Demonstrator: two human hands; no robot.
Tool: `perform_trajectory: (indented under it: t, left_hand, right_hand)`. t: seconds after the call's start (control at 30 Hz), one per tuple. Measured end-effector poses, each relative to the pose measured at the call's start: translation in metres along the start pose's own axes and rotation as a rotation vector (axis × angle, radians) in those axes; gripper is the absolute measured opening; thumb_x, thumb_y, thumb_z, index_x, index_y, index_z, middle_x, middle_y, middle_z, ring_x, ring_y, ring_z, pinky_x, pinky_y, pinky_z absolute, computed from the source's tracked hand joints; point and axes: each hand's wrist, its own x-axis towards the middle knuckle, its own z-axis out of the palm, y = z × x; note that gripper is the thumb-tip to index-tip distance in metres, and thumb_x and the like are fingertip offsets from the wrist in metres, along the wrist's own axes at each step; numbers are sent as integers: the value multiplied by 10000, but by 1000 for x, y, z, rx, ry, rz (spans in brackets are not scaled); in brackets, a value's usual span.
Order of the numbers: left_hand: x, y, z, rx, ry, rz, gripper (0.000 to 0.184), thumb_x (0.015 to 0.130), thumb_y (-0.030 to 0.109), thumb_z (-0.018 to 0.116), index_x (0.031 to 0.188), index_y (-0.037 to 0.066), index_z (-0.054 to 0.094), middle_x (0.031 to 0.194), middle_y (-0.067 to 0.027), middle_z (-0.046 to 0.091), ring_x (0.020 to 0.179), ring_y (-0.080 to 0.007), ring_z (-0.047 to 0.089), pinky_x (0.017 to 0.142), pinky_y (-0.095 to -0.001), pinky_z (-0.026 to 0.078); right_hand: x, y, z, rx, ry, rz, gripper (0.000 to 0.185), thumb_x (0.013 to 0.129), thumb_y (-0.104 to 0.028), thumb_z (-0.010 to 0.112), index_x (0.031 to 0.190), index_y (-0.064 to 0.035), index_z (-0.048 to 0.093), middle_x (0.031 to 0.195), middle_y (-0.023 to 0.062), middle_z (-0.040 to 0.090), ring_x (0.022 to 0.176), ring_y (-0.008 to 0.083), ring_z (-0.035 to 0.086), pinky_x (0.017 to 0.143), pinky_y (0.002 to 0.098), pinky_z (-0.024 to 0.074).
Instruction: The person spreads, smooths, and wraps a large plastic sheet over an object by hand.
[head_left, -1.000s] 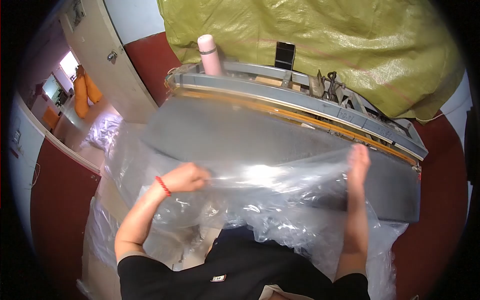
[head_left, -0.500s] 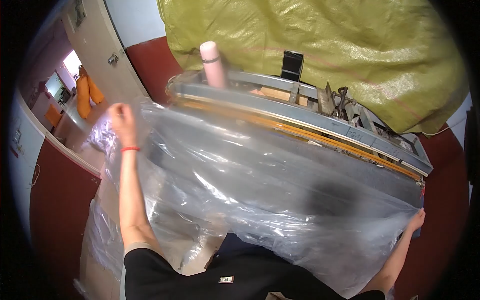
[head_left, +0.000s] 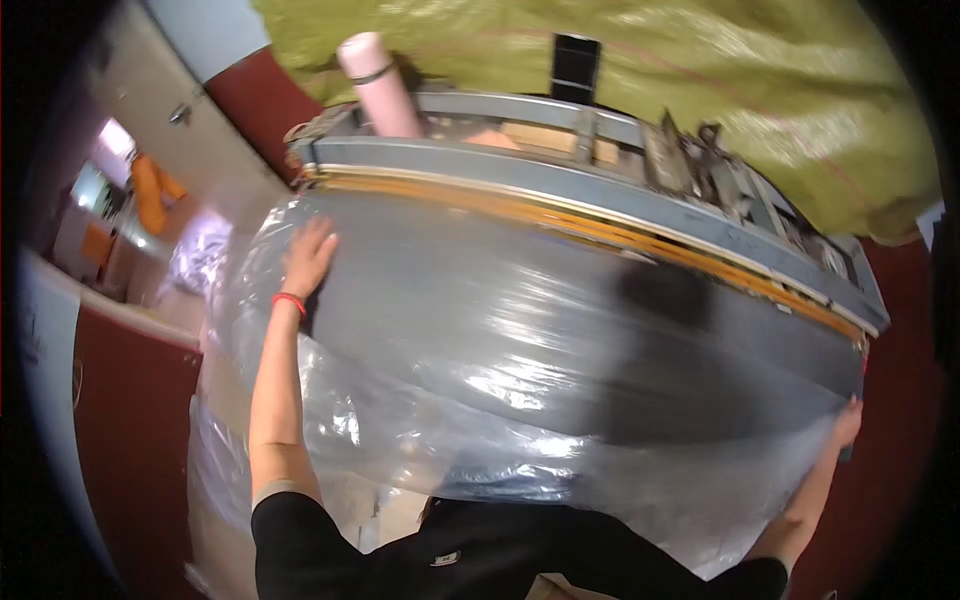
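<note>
A clear plastic sheet (head_left: 420, 400) spreads over a long dark grey work surface (head_left: 780, 335), hanging in folds over the near edge against my body. My left hand (head_left: 311, 254), with a red band at the wrist, lies on the sheet near the surface's left end, fingers stretched out. At the far right end, my right hand (head_left: 849, 422) has its fingers closed on the sheet's edge, pulling it into taut creases. Some of the right fingers are hidden.
Behind the surface runs a grey metal frame (head_left: 470, 170) with orange strips (head_left: 590, 228) along it. A pink cylinder (head_left: 380, 90) and metal tools (head_left: 690, 155) sit within. A yellow-green tarp (head_left: 760, 90) hangs behind. A door (head_left: 150, 100) stands at left.
My left hand has come down from a raised, closed pose to lie flat on the sheet, which is now smoother. My right hand stays at the right edge. The camera view has shifted.
</note>
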Motion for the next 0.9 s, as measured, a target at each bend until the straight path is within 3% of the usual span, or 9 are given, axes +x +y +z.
perform_trajectory:
  t: [0.1, 0.2, 0.23, 0.3, 0.43, 0.6, 0.77, 0.83, 0.9]
  left_hand:
    - [36, -34, 30, 44, -35, -141, 503, 805, 450, 506, 1255, 238, 429, 1345, -27, 353, 1258, -274, 275, 1001, -530, 171]
    - [60, -39, 38, -80, -17, -101, 548, 797, 419, 544, 1164, 15, 496, 1167, -170, 514, 1076, -299, 494, 914, -363, 375]
    - [49, 23, 10, 86, -45, -92, 453, 825, 354, 541, 1092, -12, 536, 1053, -146, 587, 941, -270, 563, 819, -352, 427]
    - [51, 66, 28, -415, 56, 90, 339, 851, 294, 530, 995, -8, 580, 906, -99, 626, 789, -182, 566, 713, -298, 444]
    - [-71, 322, 1, -984, -557, 310, 208, 859, 230, 526, 915, 43, 598, 820, -45, 612, 683, -91, 522, 632, -217, 421]
    - [-200, 523, 15, -1132, -1229, 737, 260, 845, 119, 538, 1076, 2, 535, 1013, -62, 566, 899, -119, 529, 828, -233, 420]
    - [-276, 614, 47, -1310, -1482, 453, 499, 793, 82, 588, 1227, -23, 364, 1039, -70, 533, 802, -86, 528, 712, -211, 434]
    - [-293, 611, 45, -1129, -2116, 188, 414, 784, 86, 596, 1159, -11, 451, 956, -67, 559, 746, -79, 521, 661, -226, 431]
    - [-307, 597, 27, -961, -2112, 441, 337, 780, 92, 603, 1090, 0, 508, 902, -64, 569, 729, -90, 519, 654, -233, 424]
  right_hand:
    - [-2, 8, 8, -30, 79, -243, 297, 846, -164, 412, 1103, -185, 560, 1091, 110, 558, 942, 302, 557, 777, 387, 449]
    - [-34, -38, -33, 26, 78, -120, 258, 838, -299, 441, 1024, -220, 602, 1019, 55, 598, 880, 281, 584, 733, 381, 467]
    - [-43, -61, -57, -63, -28, 31, 271, 844, -324, 428, 1021, -219, 603, 980, 75, 609, 864, 288, 589, 721, 393, 468]
    - [-36, -46, -42, -69, 30, 22, 284, 851, -357, 417, 940, -168, 610, 857, 139, 622, 810, 320, 598, 687, 443, 464]
    - [-37, -37, -42, 48, 99, 12, 322, 859, -356, 414, 835, -70, 562, 739, 181, 609, 717, 358, 597, 632, 466, 456]
    - [-28, -33, -32, 146, 135, 16, 304, 853, -336, 428, 800, -61, 549, 718, 179, 605, 702, 361, 593, 624, 465, 453]
    - [-27, -27, -26, 210, 143, -18, 303, 849, -352, 448, 795, -65, 531, 720, 180, 599, 691, 373, 582, 604, 475, 447]
    - [-27, -25, -28, 233, 130, 2, 295, 847, -348, 456, 801, -67, 536, 706, 179, 599, 692, 369, 584, 610, 469, 450]
    - [-29, -31, -34, 210, 96, 26, 268, 848, -314, 446, 813, -78, 568, 722, 169, 611, 725, 334, 601, 643, 452, 455]
